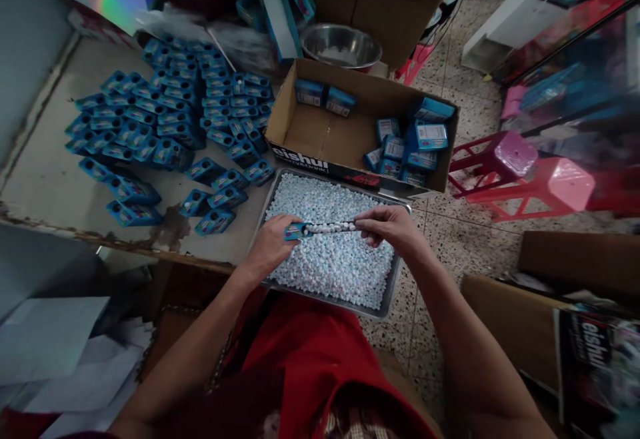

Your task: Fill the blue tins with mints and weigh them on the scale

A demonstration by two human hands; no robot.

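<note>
My left hand [273, 244] is closed around a small blue box [294, 231] whose round hole faces right. In my right hand [393, 227], pinched between thumb and fingers, is the end of a narrow strip-like scoop [334, 232] carrying a row of white pellets. The scoop's left end meets the box's hole; whether it is inside I cannot tell. Both hands are above a metal tray [391, 292] filled with small white and pale blue pellets [335, 269].
Many blue boxes with holes [135, 136] stand on the table [45, 179] at left. Beyond the tray is an open cardboard box [323, 138] with several blue boxes inside. A steel bowl [367, 49] sits behind it. Purple [515, 154] and pink [565, 189] stools stand right.
</note>
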